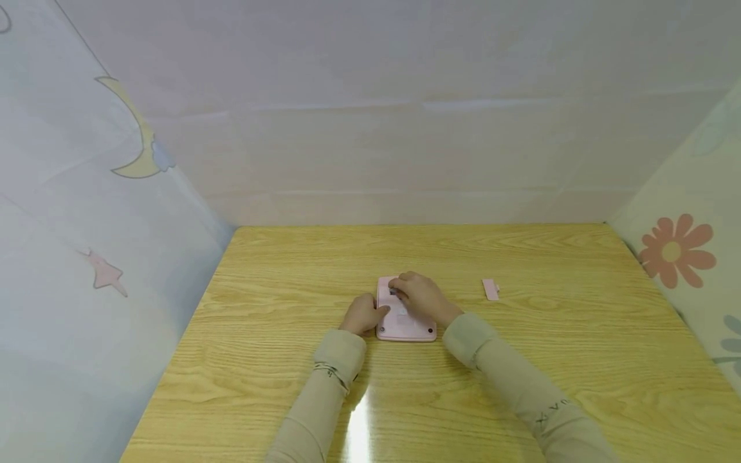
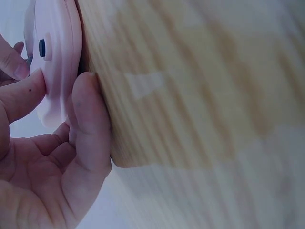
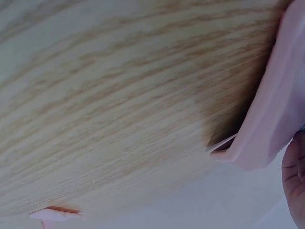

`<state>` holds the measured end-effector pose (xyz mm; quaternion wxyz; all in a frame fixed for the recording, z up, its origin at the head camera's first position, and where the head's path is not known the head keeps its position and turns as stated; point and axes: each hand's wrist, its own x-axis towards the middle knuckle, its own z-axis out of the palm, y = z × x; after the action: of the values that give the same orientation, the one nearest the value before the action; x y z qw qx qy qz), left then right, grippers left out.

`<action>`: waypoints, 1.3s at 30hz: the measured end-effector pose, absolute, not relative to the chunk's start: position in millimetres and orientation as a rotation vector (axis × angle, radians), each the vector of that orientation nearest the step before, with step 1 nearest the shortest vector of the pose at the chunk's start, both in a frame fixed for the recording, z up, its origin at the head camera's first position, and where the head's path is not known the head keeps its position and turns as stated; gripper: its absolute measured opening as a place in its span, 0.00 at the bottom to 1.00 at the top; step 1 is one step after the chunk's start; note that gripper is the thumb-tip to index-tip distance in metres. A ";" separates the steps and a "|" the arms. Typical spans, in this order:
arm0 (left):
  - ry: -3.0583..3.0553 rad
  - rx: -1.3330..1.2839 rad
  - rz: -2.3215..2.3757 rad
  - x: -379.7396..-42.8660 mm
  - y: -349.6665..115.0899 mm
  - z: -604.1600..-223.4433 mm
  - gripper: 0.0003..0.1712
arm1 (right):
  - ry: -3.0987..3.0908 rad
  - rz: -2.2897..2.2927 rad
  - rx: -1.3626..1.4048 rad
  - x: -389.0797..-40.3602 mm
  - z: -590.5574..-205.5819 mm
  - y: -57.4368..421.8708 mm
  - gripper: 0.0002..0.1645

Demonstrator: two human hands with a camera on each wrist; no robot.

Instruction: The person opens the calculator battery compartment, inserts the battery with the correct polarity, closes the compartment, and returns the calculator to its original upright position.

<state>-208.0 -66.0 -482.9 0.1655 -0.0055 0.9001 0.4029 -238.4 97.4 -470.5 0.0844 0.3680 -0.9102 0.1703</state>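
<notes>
A pink calculator (image 1: 408,332) lies back side up on the wooden table, with dark round spots at its near corners and a pale label. My left hand (image 1: 361,314) grips its left edge; in the left wrist view the thumb (image 2: 24,98) presses the back and the fingers are at the side. My right hand (image 1: 425,299) reaches over the far part, its bent fingertips at a small dark opening (image 1: 393,291). Whether they pinch something there is hidden. A silvery sliver (image 3: 302,128) shows beside a right finger in the right wrist view.
To the right, a small pink cover (image 1: 491,289) with a tab lies on the wooden table (image 1: 289,270). Pale patterned sheets (image 1: 405,161) hang behind the table and at both sides. Light glares on the tabletop near the front.
</notes>
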 end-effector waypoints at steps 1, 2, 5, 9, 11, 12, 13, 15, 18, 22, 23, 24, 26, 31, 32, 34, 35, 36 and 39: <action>2.566 -0.014 1.144 -208.1 -66.1 -482.8 0.14 | -2.710 0.502 1.108 -238.6 -471.0 97.6 0.10; 2.566 -0.014 1.145 -208.0 -66.2 -482.8 0.14 | -2.706 0.493 1.118 -238.7 -471.4 97.7 0.10; 2.593 0.005 1.115 -207.7 -66.2 -482.1 0.14 | -2.691 0.455 1.147 -239.2 -473.2 97.8 0.10; 2.641 0.031 1.071 -207.0 -65.9 -481.0 0.14 | -2.662 0.422 1.179 -240.2 -475.4 97.0 0.09; 2.653 0.038 1.064 -207.0 -65.9 -480.9 0.14 | -2.653 0.418 1.186 -240.3 -475.8 96.1 0.09; 2.655 0.038 1.063 -207.0 -65.8 -480.9 0.14 | -2.649 0.414 1.188 -240.3 -475.8 95.3 0.09; 2.652 0.037 1.064 -207.0 -65.7 -481.0 0.14 | -2.649 0.416 1.186 -240.1 -475.7 94.6 0.09; 2.652 0.039 1.065 -207.2 -65.8 -481.2 0.13 | -2.654 0.426 1.171 -239.8 -475.5 92.9 0.08; 2.651 0.042 1.068 -207.5 -66.1 -481.4 0.13 | -2.680 0.503 1.122 -239.7 -475.2 90.6 0.08; 2.640 0.035 1.076 -207.9 -66.5 -481.6 0.13 | -2.702 0.630 1.068 -240.0 -474.6 88.9 0.08; 2.639 0.035 1.075 -208.1 -66.6 -481.8 0.13 | -2.705 0.630 1.069 -240.2 -474.5 88.7 0.08; 2.637 0.031 1.073 -208.2 -66.6 -481.7 0.13 | -2.705 0.610 1.077 -240.1 -474.2 88.6 0.08; 2.638 0.033 1.070 -208.4 -66.5 -482.3 0.13 | -2.707 0.567 1.101 -240.2 -474.3 88.8 0.08; 2.616 0.017 1.081 -208.9 -65.9 -483.1 0.13 | -2.697 0.439 1.153 -239.7 -474.7 90.1 0.08; 2.611 0.012 1.084 -208.9 -65.8 -483.2 0.13 | -2.692 0.426 1.157 -239.5 -474.7 90.4 0.07; 2.607 0.007 1.081 -209.2 -65.8 -483.2 0.13 | -2.682 0.416 1.161 -239.2 -474.5 91.0 0.07; 2.610 0.009 1.071 -209.4 -65.8 -483.2 0.13 | -2.675 0.413 1.163 -239.1 -474.4 91.2 0.06; 2.612 0.010 1.065 -209.5 -65.7 -483.0 0.14 | -2.667 0.408 1.166 -239.2 -474.4 91.5 0.06; 2.619 0.013 1.038 -209.8 -65.6 -481.9 0.14 | -2.646 0.392 1.184 -239.3 -474.3 92.8 0.06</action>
<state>-209.8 -65.6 -481.9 0.1616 0.0047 0.9175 0.3635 -239.3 92.8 -474.3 0.1081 0.4026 -0.8992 0.1333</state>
